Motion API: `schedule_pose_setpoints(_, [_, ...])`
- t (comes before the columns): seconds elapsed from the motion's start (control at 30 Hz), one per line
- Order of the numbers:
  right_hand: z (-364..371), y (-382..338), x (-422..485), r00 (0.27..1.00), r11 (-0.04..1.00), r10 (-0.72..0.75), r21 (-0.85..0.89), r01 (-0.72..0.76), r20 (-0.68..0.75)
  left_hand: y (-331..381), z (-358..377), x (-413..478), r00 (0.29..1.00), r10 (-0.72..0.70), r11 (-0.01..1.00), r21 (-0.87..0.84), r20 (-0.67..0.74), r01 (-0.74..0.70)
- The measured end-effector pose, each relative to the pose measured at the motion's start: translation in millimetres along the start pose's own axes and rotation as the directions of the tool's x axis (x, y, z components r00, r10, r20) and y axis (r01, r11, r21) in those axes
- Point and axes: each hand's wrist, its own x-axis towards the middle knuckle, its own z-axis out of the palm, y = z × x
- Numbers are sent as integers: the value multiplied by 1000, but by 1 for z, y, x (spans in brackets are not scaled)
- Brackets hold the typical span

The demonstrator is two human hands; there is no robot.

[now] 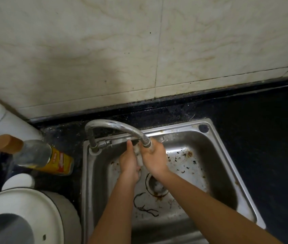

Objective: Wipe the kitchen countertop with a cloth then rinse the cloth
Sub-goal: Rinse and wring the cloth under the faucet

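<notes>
Cloth (138, 156): small, pale, wadded; centre of frame, beneath the tap (115, 125) outlet, over the sink (201, 147). Left hand (128, 163) and right hand (154, 159): pressed together, squeezing it between them. Countertop (263, 129), right of frame: dark. Status, judged: wiping apparently finished; rinsing under way; wringing left.

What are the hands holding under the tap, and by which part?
A whitish cloth, bunched between the left hand and right hand under the faucet spout; only a strip of it shows.
</notes>
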Motion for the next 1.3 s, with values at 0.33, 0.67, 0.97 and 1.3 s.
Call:
schedule_pose_setpoints(0.33, [-18, 3, 21, 935, 905, 344, -296, -306, 83, -11, -12, 10, 818, 528, 689, 447, 229, -570])
schedule_pose_setpoints(0.67, [-21, 10, 25, 880, 919, 394, -113, -377, 265, -5, -59, 35, 711, 702, 495, 740, -32, -456])
schedule_pose_setpoints(0.97, [-22, 4, 23, 890, 951, 305, -160, -264, 339, 19, -67, 52, 733, 656, 285, 842, 177, -458])
schedule_pose_setpoints(1.3, [-18, 9, 23, 920, 909, 155, -417, 9, 359, 37, -67, 71, 759, 616, 182, 899, 212, -399])
